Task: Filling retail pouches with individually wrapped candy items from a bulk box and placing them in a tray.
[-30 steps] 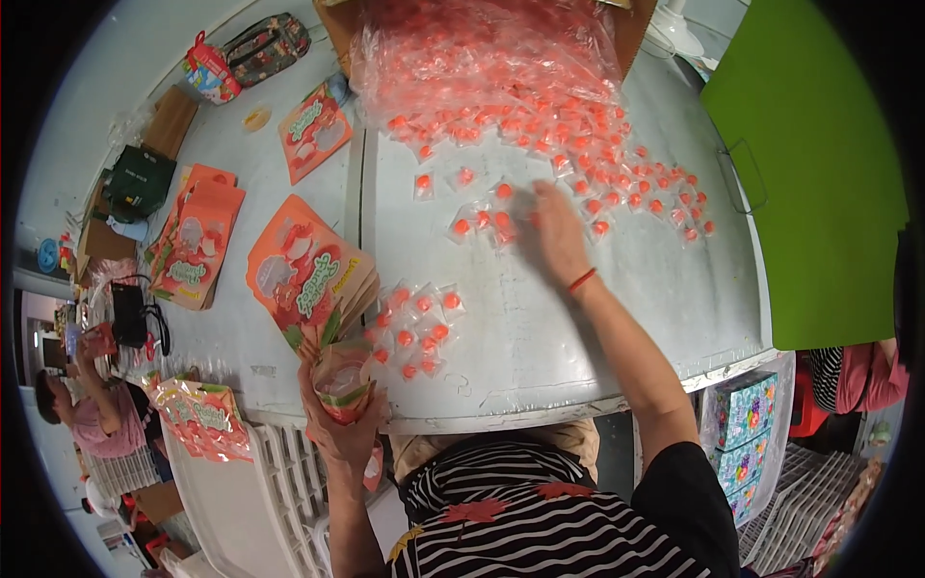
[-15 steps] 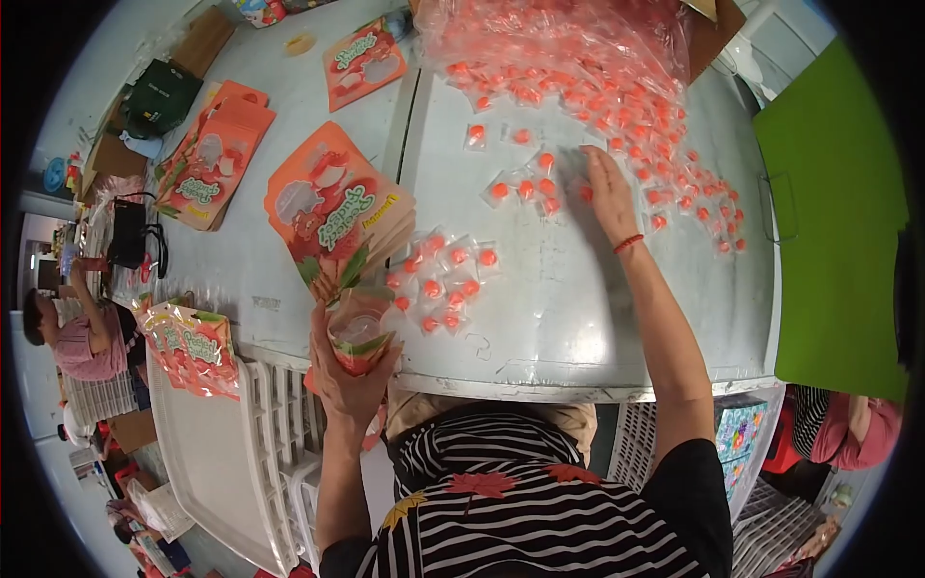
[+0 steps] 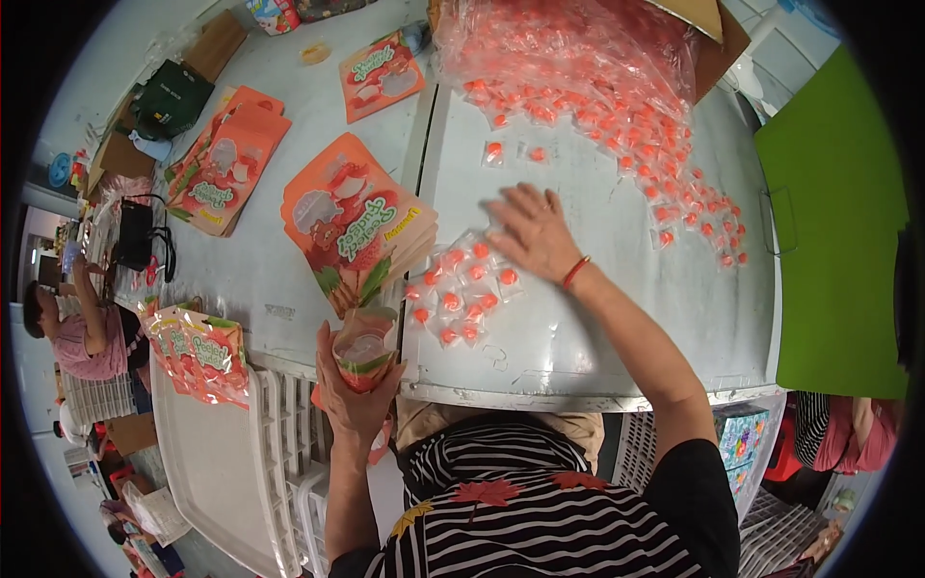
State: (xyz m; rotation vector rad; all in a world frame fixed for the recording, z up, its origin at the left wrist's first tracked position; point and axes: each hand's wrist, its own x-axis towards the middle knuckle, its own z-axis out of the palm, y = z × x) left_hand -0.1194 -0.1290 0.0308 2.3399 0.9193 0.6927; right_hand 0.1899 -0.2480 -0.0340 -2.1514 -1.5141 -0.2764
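At the table's front edge, my left hand (image 3: 355, 403) is closed around an upright red-and-green printed pouch (image 3: 367, 347), its mouth spread apart. Out over the tabletop my right hand (image 3: 538, 234) lies palm down with fingers spread. Its fingertips reach the far side of a small group of red candies in clear wrappers (image 3: 451, 302); whether some lie under the palm is hidden. Just beyond the held pouch sits a fanned stack of flat coral pouches (image 3: 349, 229). Two loose wrapped candies (image 3: 494, 152) rest farther out.
A big heap of wrapped candies (image 3: 617, 125) spills from a clear bag in a cardboard box (image 3: 721, 72) at the far right. More pouches (image 3: 229, 159) lie left. Filled-looking pouches (image 3: 202, 352) rest on a white crate (image 3: 207, 453). A green panel (image 3: 833, 231) borders the right.
My right hand has swept left and nearer, bringing several loose candies to the small group. My left hand keeps its grip on the pouch.
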